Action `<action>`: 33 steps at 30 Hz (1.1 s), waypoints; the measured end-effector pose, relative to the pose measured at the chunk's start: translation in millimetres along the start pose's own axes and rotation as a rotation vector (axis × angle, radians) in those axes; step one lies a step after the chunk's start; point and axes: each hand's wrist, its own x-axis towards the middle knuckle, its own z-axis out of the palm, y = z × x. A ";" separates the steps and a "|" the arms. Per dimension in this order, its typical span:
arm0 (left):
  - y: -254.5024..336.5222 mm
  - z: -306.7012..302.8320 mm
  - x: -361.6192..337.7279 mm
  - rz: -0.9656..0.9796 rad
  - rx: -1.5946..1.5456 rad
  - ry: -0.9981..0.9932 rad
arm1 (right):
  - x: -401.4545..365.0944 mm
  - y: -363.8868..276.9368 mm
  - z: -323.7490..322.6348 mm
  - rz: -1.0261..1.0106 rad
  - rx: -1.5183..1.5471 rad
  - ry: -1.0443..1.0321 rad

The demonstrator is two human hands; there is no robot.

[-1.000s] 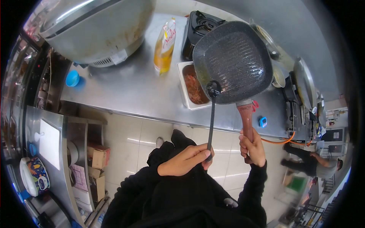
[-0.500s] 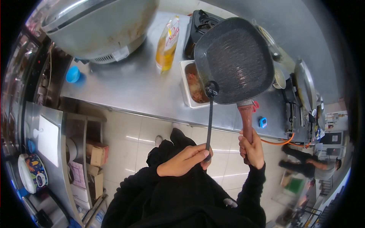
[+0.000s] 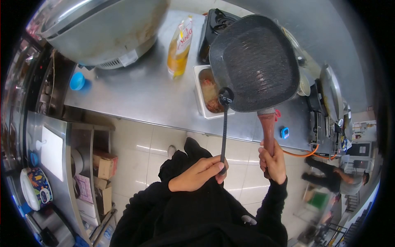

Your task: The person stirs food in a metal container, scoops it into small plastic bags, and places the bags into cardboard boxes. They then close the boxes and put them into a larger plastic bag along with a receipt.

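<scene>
Near the middle, my left hand [image 3: 201, 173] is closed round the lower end of a black long-handled utensil [image 3: 224, 131]. The utensil's head lies against the lower left edge of a square black pan [image 3: 259, 61]. To the right, my right hand [image 3: 273, 161] grips the pan's brown handle [image 3: 268, 129]. The pan is tilted, its dark ridged inside showing, and its left side overlaps a metal container [image 3: 199, 96] on the counter. Reddish-brown food [image 3: 210, 92] lies in that container; part of it is hidden by the pan and utensil.
On the steel counter [image 3: 123, 99] stand a yellow bottle [image 3: 180, 49], a blue cup [image 3: 77, 81], a large grey appliance [image 3: 107, 33], a black gas stove [image 3: 214, 31] and a small blue timer [image 3: 284, 132]. A person [image 3: 341, 179] stands at the far right. Shelving [image 3: 90, 164] is at left.
The pan has shifted slightly up and appears a little larger. The utensil's head has moved slightly left with the pan's edge. Both hands keep their grips.
</scene>
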 end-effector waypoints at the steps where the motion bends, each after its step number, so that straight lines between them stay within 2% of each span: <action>1: -0.1 -0.2 1.1 -0.005 0.000 0.003 | 0.7 0.0 -0.9 -0.004 -0.026 0.003; 15: -4.2 -13.8 2.9 -0.086 0.032 0.029 | 3.9 -9.3 -5.3 -0.128 -0.465 0.082; 21: 4.9 -15.2 7.5 -0.109 0.070 0.039 | 22.0 -19.1 -11.8 -0.013 -0.241 0.003; 24: 11.4 -16.0 11.0 -0.085 0.096 0.056 | 31.7 -17.4 -21.6 0.073 0.013 -0.082; 33: 27.4 -10.7 23.2 -0.017 0.157 0.097 | 81.6 -28.8 -35.3 0.170 0.315 -0.203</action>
